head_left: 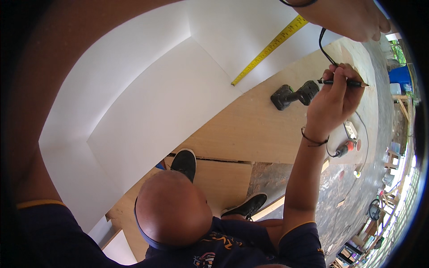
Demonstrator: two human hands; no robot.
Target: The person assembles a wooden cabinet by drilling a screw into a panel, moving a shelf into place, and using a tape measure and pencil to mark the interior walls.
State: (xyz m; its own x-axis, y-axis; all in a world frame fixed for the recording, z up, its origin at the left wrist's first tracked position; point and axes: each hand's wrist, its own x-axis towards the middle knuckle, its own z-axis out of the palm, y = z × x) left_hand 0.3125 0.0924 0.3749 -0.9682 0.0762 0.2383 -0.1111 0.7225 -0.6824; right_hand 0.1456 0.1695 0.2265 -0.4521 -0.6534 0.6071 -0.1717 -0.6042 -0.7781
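My left hand [351, 20] comes in from the top right, its fingers curled closed. A yellow tape measure blade [270, 47] runs out from beneath this hand. The blade's far end rests near a corner of the white panels [161, 102], and its case is hidden. A black cord [326, 49] hangs from beside my left hand down to my right hand [335, 96], which is closed around a black pencil [353, 83] with its sharpened tip pointing right. Left of that hand, a black cordless drill [295, 94] lies on a wooden board.
Plywood sheets [250, 129] cover part of the grey floor [330, 201]. A red and black corded power tool [346, 148] and a white power strip [350, 129] lie to the right. My bent knee [174, 207] and dark shoes [184, 164] are low in view. Clutter lines the right edge.
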